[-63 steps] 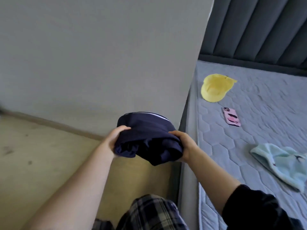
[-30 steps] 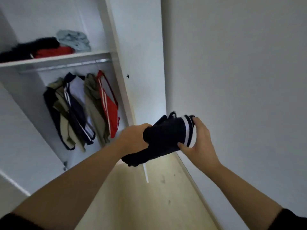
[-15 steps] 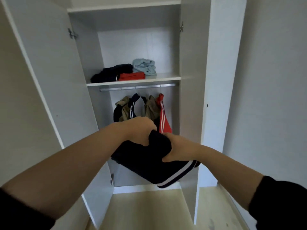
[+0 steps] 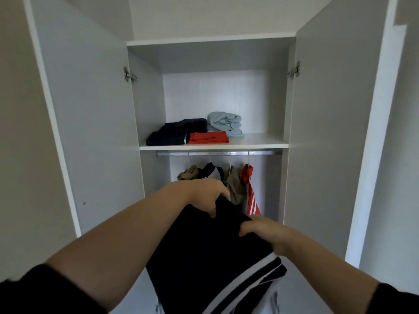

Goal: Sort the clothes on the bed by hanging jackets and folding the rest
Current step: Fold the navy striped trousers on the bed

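I hold a folded dark navy garment with white stripes [image 4: 210, 264] in front of an open white wardrobe. My left hand [image 4: 204, 196] grips its far top edge, thumb curled over the cloth. At the garment's right edge, my right hand [image 4: 263, 232] pinches the fabric. On the wardrobe shelf [image 4: 260, 142] lie a folded dark garment [image 4: 176, 132], a folded red one [image 4: 208, 137] and a light blue one [image 4: 225, 123]. Below the shelf, jackets hang on a metal rail [image 4: 217, 153]: olive [image 4: 189, 174], navy and white [image 4: 210, 169], khaki [image 4: 233, 184] and red with white stripes [image 4: 250, 193].
Both wardrobe doors stand open, the left door [image 4: 90, 123] and the right door [image 4: 328, 132] flanking me. The shelf's right part is bare. A grey wall [image 4: 403, 155] lies to the right of the wardrobe.
I turned from the bed to the wardrobe and came closer to it. The folded navy garment stays in both hands and now sits lower and nearer in view.
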A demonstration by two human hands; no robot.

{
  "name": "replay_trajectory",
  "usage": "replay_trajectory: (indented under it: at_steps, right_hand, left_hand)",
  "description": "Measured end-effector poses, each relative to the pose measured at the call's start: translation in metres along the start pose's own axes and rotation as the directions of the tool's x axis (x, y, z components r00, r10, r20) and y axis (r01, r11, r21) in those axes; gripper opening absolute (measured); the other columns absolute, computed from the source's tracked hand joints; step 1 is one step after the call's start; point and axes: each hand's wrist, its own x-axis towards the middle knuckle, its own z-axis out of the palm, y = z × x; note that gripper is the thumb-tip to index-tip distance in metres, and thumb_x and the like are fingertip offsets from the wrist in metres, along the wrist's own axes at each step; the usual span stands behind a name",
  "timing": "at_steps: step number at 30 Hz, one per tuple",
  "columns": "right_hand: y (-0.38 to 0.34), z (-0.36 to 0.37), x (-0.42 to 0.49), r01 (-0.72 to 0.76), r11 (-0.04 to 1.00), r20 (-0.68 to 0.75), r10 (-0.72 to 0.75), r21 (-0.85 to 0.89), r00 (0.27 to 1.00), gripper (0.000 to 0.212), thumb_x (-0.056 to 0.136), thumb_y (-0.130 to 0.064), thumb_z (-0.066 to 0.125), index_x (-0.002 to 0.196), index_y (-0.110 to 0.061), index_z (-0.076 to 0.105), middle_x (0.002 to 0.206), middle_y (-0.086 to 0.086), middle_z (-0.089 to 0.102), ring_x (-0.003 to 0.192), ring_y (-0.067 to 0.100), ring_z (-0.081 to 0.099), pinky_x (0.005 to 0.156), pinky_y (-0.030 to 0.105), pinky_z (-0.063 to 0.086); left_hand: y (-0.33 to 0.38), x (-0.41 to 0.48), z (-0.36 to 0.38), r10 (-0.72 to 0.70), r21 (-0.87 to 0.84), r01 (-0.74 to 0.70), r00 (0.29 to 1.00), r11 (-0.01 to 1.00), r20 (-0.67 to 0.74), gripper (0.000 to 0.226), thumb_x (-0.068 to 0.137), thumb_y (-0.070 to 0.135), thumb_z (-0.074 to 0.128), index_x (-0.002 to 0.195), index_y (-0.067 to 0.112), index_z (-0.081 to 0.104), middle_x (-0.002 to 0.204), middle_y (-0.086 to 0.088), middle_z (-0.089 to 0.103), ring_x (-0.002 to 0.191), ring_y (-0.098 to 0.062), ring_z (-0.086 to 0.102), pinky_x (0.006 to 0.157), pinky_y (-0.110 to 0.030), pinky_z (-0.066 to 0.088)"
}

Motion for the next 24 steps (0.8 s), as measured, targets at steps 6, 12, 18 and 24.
replay_trajectory:
  at_steps: [6,12,18,24]
  right_hand:
    - [-0.047,-0.054,0.099,0.074,0.945,-0.064,-0.057,0.317,0.996,0.037,0.065,-0.005,0.062,0.101,0.001,0.062,0.077,0.016,0.066,0.071,0.030,0.065,0.065,0.035,0.053]
    - [-0.128,-0.149,0.174,0.174,0.895,-0.188,-0.104,0.411,0.977,0.016,0.079,-0.005,0.047,0.082,0.000,0.062,0.060,0.015,0.064,0.051,0.027,0.063,0.052,0.030,0.054]
    - [-0.190,-0.240,0.224,0.305,0.851,-0.260,-0.208,0.426,0.943,0.029,0.062,-0.010,0.051,0.089,-0.001,0.061,0.064,0.016,0.066,0.055,0.029,0.065,0.052,0.033,0.057]
    - [-0.233,-0.254,0.303,0.353,0.841,-0.300,-0.241,0.411,0.923,0.018,0.080,-0.010,0.045,0.090,-0.007,0.061,0.061,0.013,0.066,0.050,0.026,0.065,0.047,0.034,0.056]
  left_hand:
    - [-0.087,0.076,-0.043,-0.108,0.149,0.181,0.910,0.972,-0.401,0.061,0.076,0.035,0.076,0.132,0.024,0.053,0.131,0.002,0.056,0.118,-0.018,0.051,0.094,-0.028,0.040]
    - [-0.177,0.144,-0.086,-0.419,-0.460,0.173,0.750,0.871,-0.512,0.071,0.089,0.039,0.063,0.148,0.019,0.029,0.146,-0.001,0.039,0.133,-0.018,0.039,0.111,-0.028,0.028]
    - [-0.260,0.179,-0.058,-0.429,-0.990,0.125,0.892,-0.066,0.141,0.080,0.078,0.079,0.042,0.126,0.018,0.063,0.131,-0.012,0.060,0.122,-0.034,0.054,0.107,-0.053,0.036]
    - [-0.284,0.198,-0.091,-0.345,-0.971,-0.153,0.935,-0.183,-0.082,0.072,0.075,0.072,0.054,0.112,0.013,0.072,0.123,-0.012,0.065,0.113,-0.027,0.062,0.085,-0.039,0.055]
